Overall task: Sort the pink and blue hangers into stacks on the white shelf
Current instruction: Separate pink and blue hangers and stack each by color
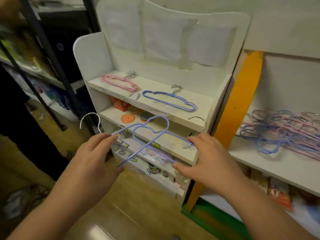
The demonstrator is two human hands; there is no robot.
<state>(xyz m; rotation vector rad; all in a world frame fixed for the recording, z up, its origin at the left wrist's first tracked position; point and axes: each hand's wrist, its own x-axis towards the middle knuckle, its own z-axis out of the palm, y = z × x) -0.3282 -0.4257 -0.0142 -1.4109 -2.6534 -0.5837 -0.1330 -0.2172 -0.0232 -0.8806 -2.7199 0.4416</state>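
Observation:
Two blue hangers cross each other in front of the white shelf (199, 122). My left hand (93, 158) pinches one blue hanger (156, 135) between thumb and fingers; its metal hook curves up at the left. My right hand (206, 158) holds the other blue hanger (138, 130), with its hook above the fingers. On the top board lie a pink hanger stack (119, 82) at the left and a blue hanger stack (169, 101) to its right.
A mixed heap of pink and blue hangers (280, 134) lies on a white shelf at the right, past an orange post (239, 101). Lower boards hold an orange box, discs and labelled packets. A dark metal rack (50, 54) stands at the left.

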